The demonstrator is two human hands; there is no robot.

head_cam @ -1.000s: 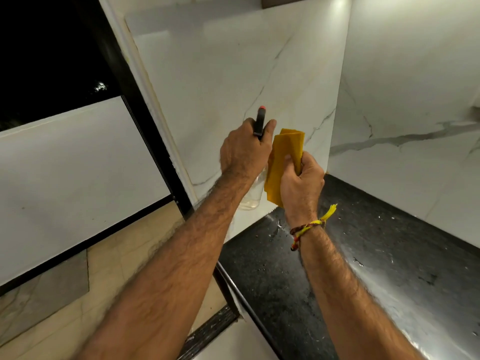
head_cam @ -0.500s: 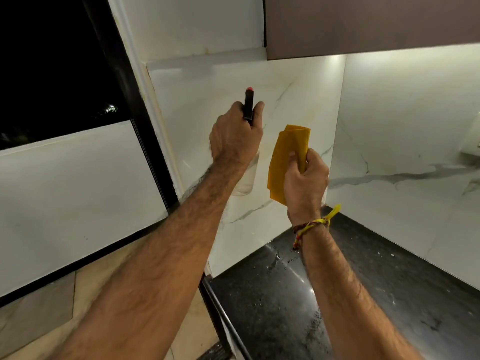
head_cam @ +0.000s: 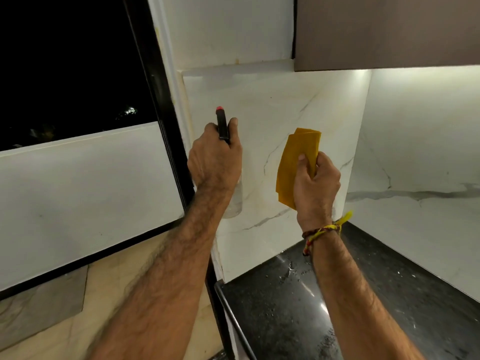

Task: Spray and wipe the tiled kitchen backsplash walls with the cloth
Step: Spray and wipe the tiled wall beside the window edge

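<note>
My left hand (head_cam: 214, 158) grips a clear spray bottle (head_cam: 235, 201) with a black head and red nozzle tip, held up and pointed at the white marble-look backsplash wall (head_cam: 272, 105) straight ahead. To its right, my right hand (head_cam: 315, 184) holds a folded yellow cloth (head_cam: 296, 157) upright, a short way off that same wall. A second backsplash wall (head_cam: 420, 141) meets the first at the corner on the right. Most of the bottle is hidden behind my left hand and wrist.
A black stone countertop (head_cam: 285, 302) with wet spots lies below the corner. A brown wall cabinet (head_cam: 389, 29) hangs above the right wall. A black-framed window (head_cam: 161, 105) stands left of the backsplash, dark outside.
Both hands have risen along the wall. The left hand with the bottle moved up and left, away from the cloth hand, and the view tilted upward, revealing the cabinet.
</note>
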